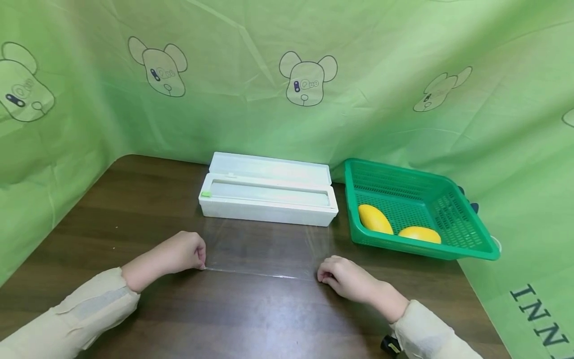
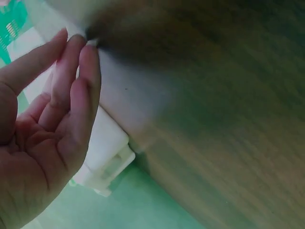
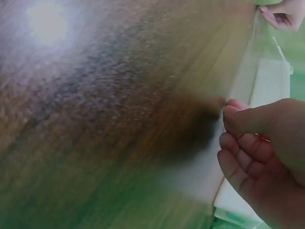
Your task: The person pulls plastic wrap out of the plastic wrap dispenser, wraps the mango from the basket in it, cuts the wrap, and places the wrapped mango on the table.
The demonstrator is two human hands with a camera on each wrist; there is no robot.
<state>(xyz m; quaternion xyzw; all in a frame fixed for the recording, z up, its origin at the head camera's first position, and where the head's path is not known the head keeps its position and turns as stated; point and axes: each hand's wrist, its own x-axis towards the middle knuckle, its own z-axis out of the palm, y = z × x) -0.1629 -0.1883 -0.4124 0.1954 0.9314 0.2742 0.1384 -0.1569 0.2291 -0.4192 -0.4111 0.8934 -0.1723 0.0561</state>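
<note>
A clear sheet of plastic wrap (image 1: 260,273) stretches from the white wrap dispenser box (image 1: 269,212) over the dark wooden table. My left hand (image 1: 186,252) pinches the sheet's near left corner between thumb and fingertips. At the near right corner, my right hand (image 1: 347,279) pinches the same edge. The edge runs nearly straight between both hands. The box stands behind them with its lid (image 1: 269,169) tipped back, and a green tab (image 1: 206,194) sits at its left end. In the right wrist view, thumb and forefinger of the right hand (image 3: 262,148) meet at the film's edge.
Right of the box stands a green plastic basket (image 1: 423,252) with two yellow mango-like fruits, one left (image 1: 375,219) and one right (image 1: 420,234). A green printed curtain (image 1: 251,119) hangs behind and beside the table (image 1: 251,319). A small black object (image 1: 390,345) lies by the right sleeve.
</note>
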